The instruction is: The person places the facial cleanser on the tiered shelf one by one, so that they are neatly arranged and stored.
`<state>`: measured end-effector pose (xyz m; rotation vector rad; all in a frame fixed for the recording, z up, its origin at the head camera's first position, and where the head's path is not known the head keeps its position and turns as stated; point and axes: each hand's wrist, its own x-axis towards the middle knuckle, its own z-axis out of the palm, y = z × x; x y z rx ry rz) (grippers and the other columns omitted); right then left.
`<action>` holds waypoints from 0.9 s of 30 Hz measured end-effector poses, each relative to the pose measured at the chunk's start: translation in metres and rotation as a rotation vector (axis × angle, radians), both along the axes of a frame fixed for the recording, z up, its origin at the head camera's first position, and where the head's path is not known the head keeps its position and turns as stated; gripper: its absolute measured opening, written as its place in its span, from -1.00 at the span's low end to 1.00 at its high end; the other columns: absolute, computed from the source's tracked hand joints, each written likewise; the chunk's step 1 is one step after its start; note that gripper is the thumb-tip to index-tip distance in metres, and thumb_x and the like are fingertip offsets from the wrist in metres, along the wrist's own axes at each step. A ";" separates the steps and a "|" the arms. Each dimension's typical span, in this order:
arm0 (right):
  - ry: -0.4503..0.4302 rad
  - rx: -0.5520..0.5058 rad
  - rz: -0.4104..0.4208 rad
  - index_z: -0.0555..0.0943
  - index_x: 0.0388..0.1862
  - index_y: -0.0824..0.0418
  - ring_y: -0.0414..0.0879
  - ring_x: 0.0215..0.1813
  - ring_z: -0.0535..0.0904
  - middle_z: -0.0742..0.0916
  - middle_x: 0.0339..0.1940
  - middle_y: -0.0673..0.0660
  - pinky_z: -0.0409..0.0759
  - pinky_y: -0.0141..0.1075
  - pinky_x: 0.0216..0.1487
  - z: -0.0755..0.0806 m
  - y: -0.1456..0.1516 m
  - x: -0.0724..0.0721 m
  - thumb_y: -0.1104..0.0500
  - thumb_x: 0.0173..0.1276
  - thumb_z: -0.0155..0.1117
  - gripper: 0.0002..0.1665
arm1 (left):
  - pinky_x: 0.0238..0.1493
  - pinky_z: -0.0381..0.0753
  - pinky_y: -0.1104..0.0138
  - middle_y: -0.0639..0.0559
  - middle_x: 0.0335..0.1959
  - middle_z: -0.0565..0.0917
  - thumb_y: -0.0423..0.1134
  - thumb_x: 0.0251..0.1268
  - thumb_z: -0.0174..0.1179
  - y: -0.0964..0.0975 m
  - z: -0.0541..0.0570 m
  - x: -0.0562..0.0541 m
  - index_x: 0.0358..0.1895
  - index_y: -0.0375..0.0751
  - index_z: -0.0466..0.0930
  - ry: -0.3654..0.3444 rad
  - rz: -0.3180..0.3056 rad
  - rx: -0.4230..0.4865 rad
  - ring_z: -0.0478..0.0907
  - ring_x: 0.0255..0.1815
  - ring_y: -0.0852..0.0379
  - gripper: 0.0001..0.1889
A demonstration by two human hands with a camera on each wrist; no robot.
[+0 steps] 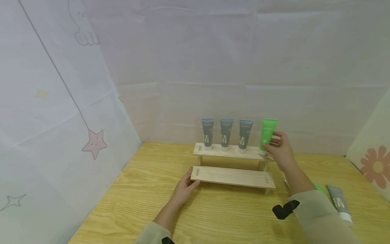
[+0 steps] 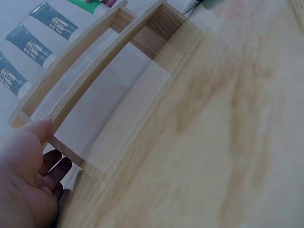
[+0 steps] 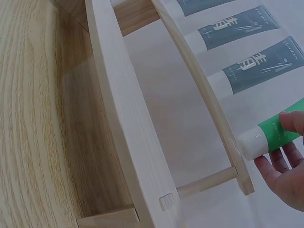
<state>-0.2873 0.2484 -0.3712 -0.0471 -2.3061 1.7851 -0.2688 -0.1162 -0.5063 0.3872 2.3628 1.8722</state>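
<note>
My right hand (image 1: 281, 150) pinches a green squeeze tube (image 1: 268, 134) between thumb and fingers. The tube stands cap down at the right end of the upper step of a two-step wooden display rack (image 1: 233, 176). To its left on that step, three grey tubes stand in a row on white caps: one at the left (image 1: 208, 134), one in the middle (image 1: 225, 134), one nearest the green tube (image 1: 244, 135). My left hand (image 1: 184, 188) holds the left end of the lower step, thumb at the front edge and fingers curled at its side, as the left wrist view (image 2: 28, 171) shows.
On the wood-grain table (image 1: 128, 203) at the right lie another grey tube (image 1: 337, 200) and something green (image 1: 319, 187), mostly hidden behind my right forearm. A pale cloth backdrop (image 1: 195, 67) rises close behind the rack and along both sides.
</note>
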 end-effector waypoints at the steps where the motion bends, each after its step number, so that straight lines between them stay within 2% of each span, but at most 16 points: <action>1: -0.002 0.001 -0.001 -0.02 0.49 0.30 -0.22 0.05 0.49 0.44 0.23 0.27 0.58 -0.59 -0.06 0.000 -0.001 -0.001 0.23 0.42 0.23 -0.16 | 0.39 0.28 -0.19 -0.25 0.60 -0.05 -0.05 0.47 0.11 0.000 0.000 0.000 0.59 -0.12 -0.11 0.002 -0.001 0.001 0.09 0.52 -0.36 -0.21; 5: -0.014 0.006 -0.011 -0.01 0.49 0.28 0.03 0.21 0.47 0.44 0.24 0.29 0.57 -0.59 -0.08 -0.001 -0.005 -0.002 0.24 0.42 0.22 -0.17 | 0.38 0.31 -0.18 -0.27 0.59 -0.03 -0.04 0.47 0.11 0.000 0.000 0.000 0.59 -0.14 -0.11 0.007 -0.005 0.002 0.11 0.51 -0.37 -0.21; 8: -0.023 0.004 -0.015 -0.02 0.50 0.27 0.15 0.29 0.43 0.43 0.26 0.32 0.57 -0.58 -0.09 -0.002 -0.006 -0.004 0.25 0.42 0.22 -0.17 | 0.38 0.32 -0.16 -0.28 0.58 0.00 -0.05 0.47 0.10 0.000 0.000 0.000 0.59 -0.13 -0.12 0.005 -0.005 0.003 0.15 0.49 -0.36 -0.21; 15: -0.046 0.007 -0.011 -0.04 0.53 0.22 0.24 0.37 0.39 0.39 0.34 0.39 0.58 -0.50 -0.03 -0.003 -0.010 -0.006 0.19 0.43 0.23 -0.13 | 0.40 0.26 -0.20 -0.23 0.61 -0.08 -0.03 0.47 0.10 0.001 0.002 0.001 0.59 -0.15 -0.12 0.003 -0.004 -0.006 0.03 0.53 -0.39 -0.20; 27: -0.062 0.019 -0.020 -0.04 0.54 0.17 0.25 0.41 0.37 0.39 0.37 0.37 0.53 -0.52 -0.05 -0.006 -0.012 -0.008 0.16 0.43 0.24 -0.12 | 0.39 0.33 -0.12 -0.29 0.57 0.02 -0.10 0.47 0.11 0.001 0.002 0.002 0.58 -0.18 -0.11 0.005 0.002 0.013 0.13 0.51 -0.33 -0.21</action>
